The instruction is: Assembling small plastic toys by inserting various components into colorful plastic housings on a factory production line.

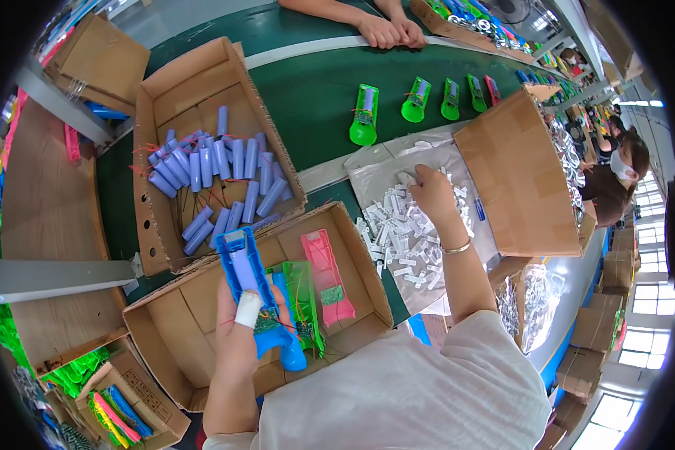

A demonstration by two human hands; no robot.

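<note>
My left hand [232,330] grips a blue plastic flashlight housing [280,347]. A lilac cylindrical battery [243,270] lies in the housing, above a green circuit board with thin red wires. White wrapping [247,308] covers the thumb. Under that hand, a shallow cardboard box [180,322] holds a green housing [301,289] and a pink housing [328,274]. My right hand [433,193] is over a heap of small white plastic parts [409,236] on a plastic sheet. Its fingers are curled together; whatever is between the fingertips is too small to make out.
A cardboard box [191,60] of lilac batteries [214,161] stands at far left. Green housings [364,116] and a pink one line the green conveyor belt [300,90]. Another person's hands [390,31] rest across it. A tall carton [514,176] of shiny parts stands right.
</note>
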